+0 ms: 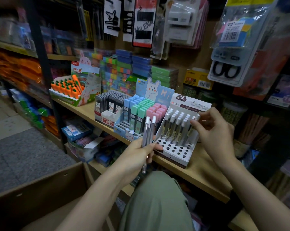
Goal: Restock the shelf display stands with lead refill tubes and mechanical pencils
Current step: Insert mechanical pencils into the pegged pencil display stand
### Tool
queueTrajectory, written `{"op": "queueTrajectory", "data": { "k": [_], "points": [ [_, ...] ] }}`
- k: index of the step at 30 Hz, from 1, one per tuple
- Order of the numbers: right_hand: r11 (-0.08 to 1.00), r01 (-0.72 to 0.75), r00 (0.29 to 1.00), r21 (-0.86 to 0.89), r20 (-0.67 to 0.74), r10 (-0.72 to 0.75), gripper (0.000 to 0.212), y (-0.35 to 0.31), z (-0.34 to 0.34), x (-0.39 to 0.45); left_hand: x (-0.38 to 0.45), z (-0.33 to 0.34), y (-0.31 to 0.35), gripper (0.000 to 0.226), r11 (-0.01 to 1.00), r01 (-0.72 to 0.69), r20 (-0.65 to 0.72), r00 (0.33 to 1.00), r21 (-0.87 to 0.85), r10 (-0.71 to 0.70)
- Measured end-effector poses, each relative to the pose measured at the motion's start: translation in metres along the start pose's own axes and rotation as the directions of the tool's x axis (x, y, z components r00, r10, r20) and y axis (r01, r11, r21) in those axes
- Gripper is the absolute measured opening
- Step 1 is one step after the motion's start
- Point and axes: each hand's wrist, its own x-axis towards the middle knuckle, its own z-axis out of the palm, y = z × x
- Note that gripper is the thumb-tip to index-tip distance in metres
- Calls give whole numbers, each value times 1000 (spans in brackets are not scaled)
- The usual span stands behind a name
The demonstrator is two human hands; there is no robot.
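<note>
My left hand [137, 152] grips a small bunch of clear lead refill tubes with white caps [148, 130], held upright in front of the shelf. My right hand [212, 130] pinches the white cap of one tube [191, 129] standing at the right side of the white perforated display stand [176, 149]. Several more tubes [172, 125] stand in the stand's rear holes; the front holes are bare. To its left sits a blue rabbit-themed stand [124, 129] holding pastel lead cases [140, 112].
A box of black lead cases [107, 104] and a carrot-pen display [69, 87] stand further left on the wooden shelf [199, 172]. Packaged goods hang above. A cardboard box [40, 189] lies at lower left, and my knee [157, 197] is below the shelf.
</note>
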Motion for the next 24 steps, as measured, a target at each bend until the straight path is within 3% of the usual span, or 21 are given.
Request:
{"op": "queueTrajectory", "data": {
  "k": [4, 13, 16, 20, 24],
  "points": [
    [996, -41, 999, -79, 32, 43, 20, 0, 4, -1, -2, 4, 0, 27, 1000, -9, 71, 997, -28, 11],
    [971, 55, 998, -233, 45, -45, 20, -1, 8, 0, 0, 3, 0, 20, 998, -59, 116, 991, -16, 60],
    [964, 89, 996, -251, 50, -79, 10, -3, 8, -4, -2, 3, 0, 20, 998, -55, 135, 989, 0, 55],
    [991, 44, 998, -128, -26, -48, 21, -17, -2, -7, -4, 0, 3, 22, 999, -13, 207, 978, -44, 22],
    [956, -147, 972, 254, 218, 92, 29, -50, 1, -8, -5, 3, 8, 33, 975, 69, 330, 944, -210, 5]
  ]
}}
